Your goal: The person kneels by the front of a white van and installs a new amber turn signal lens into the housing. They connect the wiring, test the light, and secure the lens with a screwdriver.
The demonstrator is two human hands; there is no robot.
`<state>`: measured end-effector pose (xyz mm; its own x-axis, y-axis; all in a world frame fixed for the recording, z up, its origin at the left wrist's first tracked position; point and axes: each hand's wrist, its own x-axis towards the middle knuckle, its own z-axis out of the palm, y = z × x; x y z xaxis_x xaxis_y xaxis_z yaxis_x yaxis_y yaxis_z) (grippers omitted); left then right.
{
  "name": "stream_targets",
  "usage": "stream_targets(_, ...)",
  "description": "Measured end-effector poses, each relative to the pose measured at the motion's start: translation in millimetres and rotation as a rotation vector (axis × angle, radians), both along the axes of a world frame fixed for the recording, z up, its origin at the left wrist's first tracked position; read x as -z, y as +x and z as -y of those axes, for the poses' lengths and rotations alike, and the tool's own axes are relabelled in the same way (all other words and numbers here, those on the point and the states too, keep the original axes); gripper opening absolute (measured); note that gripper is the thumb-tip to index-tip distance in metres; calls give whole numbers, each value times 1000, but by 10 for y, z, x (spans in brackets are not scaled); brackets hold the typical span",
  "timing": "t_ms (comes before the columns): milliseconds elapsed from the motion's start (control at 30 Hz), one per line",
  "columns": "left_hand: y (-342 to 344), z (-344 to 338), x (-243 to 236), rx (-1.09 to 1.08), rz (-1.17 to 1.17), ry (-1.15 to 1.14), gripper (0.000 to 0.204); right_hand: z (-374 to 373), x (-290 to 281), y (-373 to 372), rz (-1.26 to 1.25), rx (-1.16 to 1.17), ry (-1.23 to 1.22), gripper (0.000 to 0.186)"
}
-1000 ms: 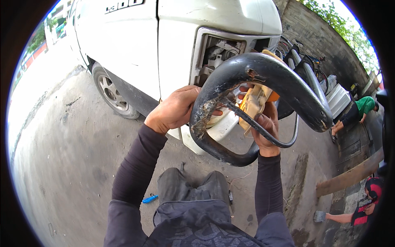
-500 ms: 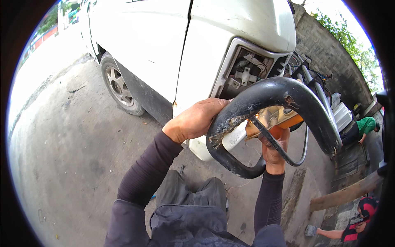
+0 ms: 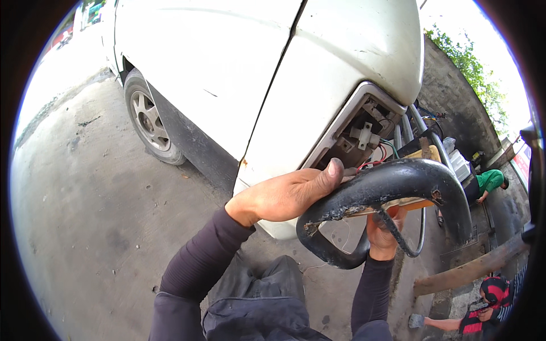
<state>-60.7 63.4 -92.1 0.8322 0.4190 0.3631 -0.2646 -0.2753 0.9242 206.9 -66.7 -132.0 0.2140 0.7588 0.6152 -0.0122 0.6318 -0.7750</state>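
Observation:
The white van's front corner has an open lamp recess (image 3: 358,128) with a white fitting and coloured wires. In front of it is a bent black tubular bar (image 3: 398,176), scuffed and rusty, with a thinner black tube inside. My left hand (image 3: 287,193) lies along the bar's upper left, thumb raised; its other fingers are partly hidden behind it, and what they grip is unclear. My right hand (image 3: 382,233), seen through the bar's loop, grips an orange-and-cream lamp housing (image 3: 418,203) from below; the bar hides much of both.
The van's wheel (image 3: 149,116) is at left on grey concrete (image 3: 102,216). At right are metal tubes, a block wall (image 3: 455,79), a rusty beam (image 3: 466,264), a person in green (image 3: 489,181) bending down and another in red and black (image 3: 483,312) at lower right.
The bar, lamp housing and both my hands have moved lower and rightward in view. The lamp recess with its wires shows more fully above them, and the housing appears flatter.

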Motion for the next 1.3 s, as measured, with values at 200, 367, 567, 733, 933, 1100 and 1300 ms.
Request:
stream_targets(200,4,11,76,86,124,-49,93,35,20,-17,68,34,-22,70)
stream_targets(367,3,-13,51,81,85,6,96,27,-21,-40,165,19,15,68)
stream_targets(567,-26,31,32,61,44,11,92,-26,-165,-242,188,61,-7,64)
stream_targets(733,-67,58,20,56,56,0,86,-50,-291,-362,118,105,-122,63)
stream_targets(933,-71,119,70,104,115,-109,88,-135,-370,-454,406,251,53,63)
stream_targets(1100,-34,220,135,59,181,-132,88,-157,-401,-518,431,313,-7,54)
stream_targets(1300,-64,322,109,18,214,-117,86,-136,-369,-538,640,506,20,57)
